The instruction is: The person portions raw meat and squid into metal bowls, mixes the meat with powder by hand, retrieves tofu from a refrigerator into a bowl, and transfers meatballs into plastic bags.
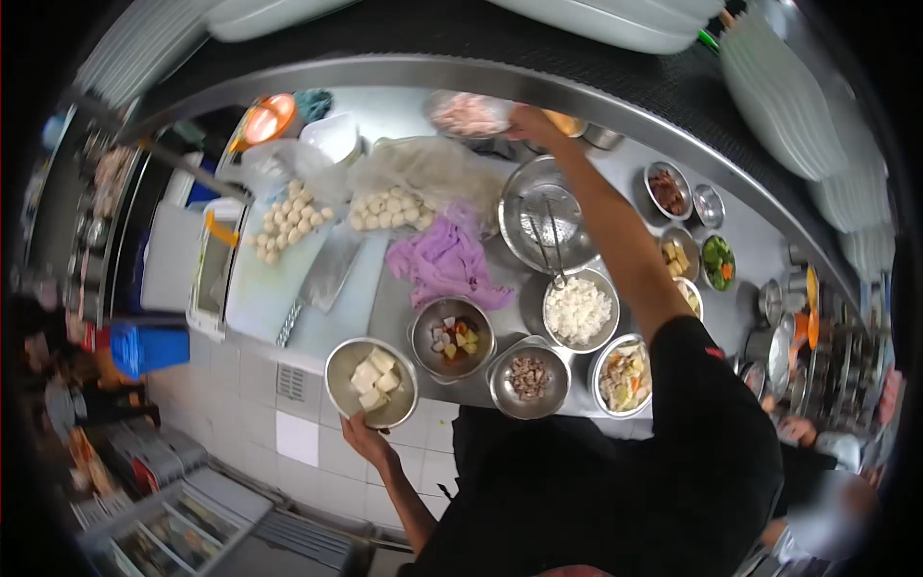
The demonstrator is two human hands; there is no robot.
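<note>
Bowl [396, 412] by counter edge [448, 394], open floor [296, 438] below

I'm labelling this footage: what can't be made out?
All in the head view:
Left hand: some fingers, hidden by its bowl.
Pink food: exact kind, too small and blurred.
Far-right bowl by the right arm: left side, hidden by that arm.
Top plates: cut off by the upper edge.

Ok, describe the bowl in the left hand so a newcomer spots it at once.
Find the steel counter, then the white cutting board at its left. At the near edge, right of the knife's handle, the left hand holds a steel bowl. Unlike neighbouring bowls, it holds large pale blocks.
</note>
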